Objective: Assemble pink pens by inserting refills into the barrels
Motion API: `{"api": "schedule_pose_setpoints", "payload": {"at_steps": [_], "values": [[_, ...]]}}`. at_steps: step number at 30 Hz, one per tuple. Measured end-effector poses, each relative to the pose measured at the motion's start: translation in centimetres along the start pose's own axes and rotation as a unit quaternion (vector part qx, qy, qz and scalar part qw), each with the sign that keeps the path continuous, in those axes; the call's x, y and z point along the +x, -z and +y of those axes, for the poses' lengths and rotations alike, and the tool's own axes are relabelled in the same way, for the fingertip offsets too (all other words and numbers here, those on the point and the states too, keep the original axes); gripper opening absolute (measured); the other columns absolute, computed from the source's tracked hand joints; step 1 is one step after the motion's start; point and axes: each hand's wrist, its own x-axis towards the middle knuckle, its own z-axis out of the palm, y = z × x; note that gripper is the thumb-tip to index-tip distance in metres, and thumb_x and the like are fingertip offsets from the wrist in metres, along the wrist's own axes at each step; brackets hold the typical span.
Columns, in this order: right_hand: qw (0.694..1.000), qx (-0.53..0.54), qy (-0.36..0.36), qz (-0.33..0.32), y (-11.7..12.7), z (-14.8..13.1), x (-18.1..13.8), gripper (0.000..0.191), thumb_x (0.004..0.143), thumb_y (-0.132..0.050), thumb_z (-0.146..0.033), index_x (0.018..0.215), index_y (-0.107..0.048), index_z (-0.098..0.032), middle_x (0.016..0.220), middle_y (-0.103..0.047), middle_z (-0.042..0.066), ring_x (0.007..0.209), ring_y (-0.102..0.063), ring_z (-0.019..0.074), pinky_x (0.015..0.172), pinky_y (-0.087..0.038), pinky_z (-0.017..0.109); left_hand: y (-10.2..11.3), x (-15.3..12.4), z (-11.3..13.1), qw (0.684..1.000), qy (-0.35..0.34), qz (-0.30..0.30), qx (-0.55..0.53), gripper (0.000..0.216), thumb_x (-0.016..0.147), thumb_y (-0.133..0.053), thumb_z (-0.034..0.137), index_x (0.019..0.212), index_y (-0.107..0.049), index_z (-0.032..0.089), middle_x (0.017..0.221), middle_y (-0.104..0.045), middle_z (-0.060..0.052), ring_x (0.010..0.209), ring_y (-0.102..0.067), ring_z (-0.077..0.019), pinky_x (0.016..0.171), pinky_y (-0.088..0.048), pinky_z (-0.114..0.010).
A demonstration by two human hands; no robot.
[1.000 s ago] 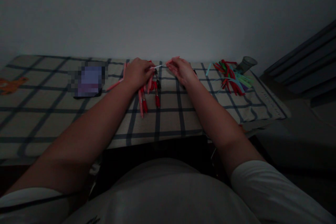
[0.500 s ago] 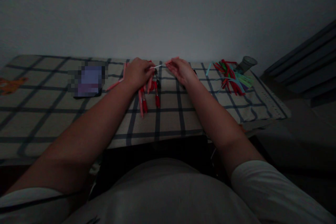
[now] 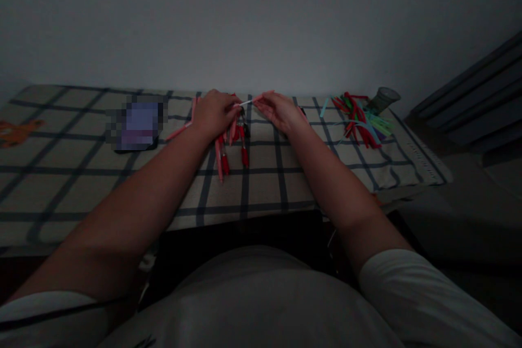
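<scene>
My left hand [image 3: 218, 111] is closed, pinching a thin white stick [image 3: 245, 103], much like a pen refill, that points right. Close beside it, my right hand [image 3: 279, 109] is closed with a slim pink pen part [image 3: 266, 95] between its fingertips. The stick's tip meets or nearly meets the right fingertips; I cannot tell whether it has entered the pink part. Under and in front of my left hand lie several red and pink pens [image 3: 244, 153], partly hidden by the hand. More pink pen pieces [image 3: 178, 132] stick out to its left.
A dark phone with a blurred screen [image 3: 141, 122] lies on the checked cloth [image 3: 261, 185] at left. On the right, a bundle of colourful strips [image 3: 359, 119] lies by a tipped clear cup [image 3: 383, 99]. A wall [image 3: 261, 22] rises behind the table.
My right hand has shifted slightly left, closing the small gap to the white stick's tip. My left hand has stayed in place.
</scene>
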Motion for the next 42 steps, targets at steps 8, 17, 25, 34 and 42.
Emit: {"api": "schedule_pose_setpoints", "payload": {"at_steps": [8, 17, 25, 34, 42], "values": [[0.999, -0.022, -0.017, -0.023, -0.6, -0.6, -0.8, 0.028, 0.099, -0.088, -0.022, 0.082, -0.066, -0.024, 0.090, -0.080, 0.001, 0.097, -0.083, 0.0144, 0.107, -0.067, 0.027, -0.2, 0.0, -0.1, 1.000, 0.000, -0.005, 0.010, 0.042, 0.110, -0.058, 0.040, 0.140, -0.086, 0.028, 0.128, -0.084, -0.015, 0.125, -0.069, -0.0379, 0.106, -0.052, -0.050], [0.998, -0.021, -0.017, -0.050, -0.5, 0.1, -0.5, 0.024, 0.099, -0.090, -0.024, 0.088, -0.068, -0.024, 0.095, -0.084, 0.001, 0.092, -0.082, 0.0125, 0.104, -0.068, 0.026, 0.3, 0.0, 0.5, 0.999, 0.036, -0.019, 0.023, 0.042, 0.114, -0.056, 0.045, 0.130, -0.089, 0.024, 0.126, -0.083, -0.018, 0.131, -0.069, -0.0410, 0.109, -0.050, -0.051], [0.997, -0.003, -0.025, -0.077, -0.3, 0.3, -0.4, 0.024, 0.100, -0.090, -0.021, 0.091, -0.068, -0.025, 0.093, -0.085, -0.002, 0.090, -0.083, 0.0127, 0.103, -0.070, 0.028, -0.2, -0.1, -0.1, 1.000, -0.023, 0.002, 0.008, 0.042, 0.113, -0.057, 0.046, 0.134, -0.088, 0.029, 0.122, -0.085, -0.014, 0.123, -0.070, -0.0392, 0.106, -0.052, -0.051], [0.996, 0.009, -0.039, -0.077, -0.4, 0.4, -0.4, 0.022, 0.103, -0.086, -0.018, 0.096, -0.066, -0.024, 0.093, -0.084, -0.001, 0.086, -0.082, 0.0105, 0.098, -0.069, 0.023, -1.0, 0.2, -1.2, 0.998, -0.064, 0.020, 0.003, 0.049, 0.118, -0.049, 0.052, 0.137, -0.088, 0.029, 0.121, -0.087, -0.013, 0.117, -0.072, -0.0344, 0.106, -0.052, -0.047], [0.996, 0.010, -0.044, -0.077, -0.5, 0.8, -0.2, 0.019, 0.108, -0.077, -0.015, 0.096, -0.065, -0.025, 0.092, -0.083, -0.001, 0.086, -0.081, 0.0101, 0.096, -0.068, 0.021, -1.4, 0.3, -1.6, 0.996, -0.076, 0.034, 0.008, 0.050, 0.118, -0.048, 0.053, 0.135, -0.088, 0.028, 0.115, -0.086, -0.014, 0.113, -0.071, -0.0357, 0.102, -0.054, -0.049]]}}
